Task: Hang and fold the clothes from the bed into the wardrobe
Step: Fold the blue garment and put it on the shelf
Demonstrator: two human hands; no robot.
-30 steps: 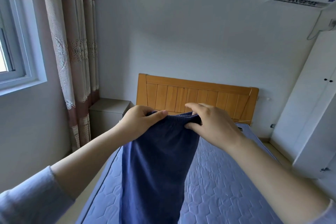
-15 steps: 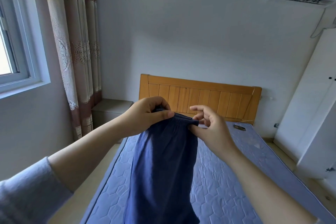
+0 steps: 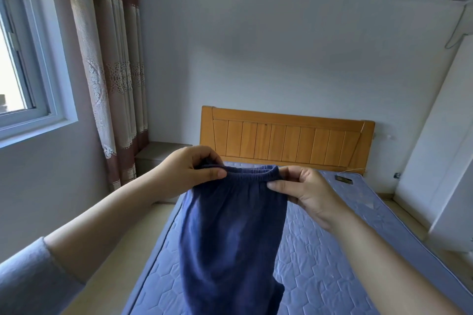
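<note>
- Left hand (image 3: 188, 170) pinches the waistband of the blue trousers (image 3: 230, 233) at its left end.
- Right hand (image 3: 304, 193) pinches the right end.
- Trousers hang above the bed (image 3: 320, 263); white wardrobe (image 3: 440, 156) stands at right.

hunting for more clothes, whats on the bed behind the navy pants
Around the navy pants, held up by the left hand and right hand, only quilted mattress shows, plus a small dark object near the headboard. The strip behind the pants is hidden.
</note>
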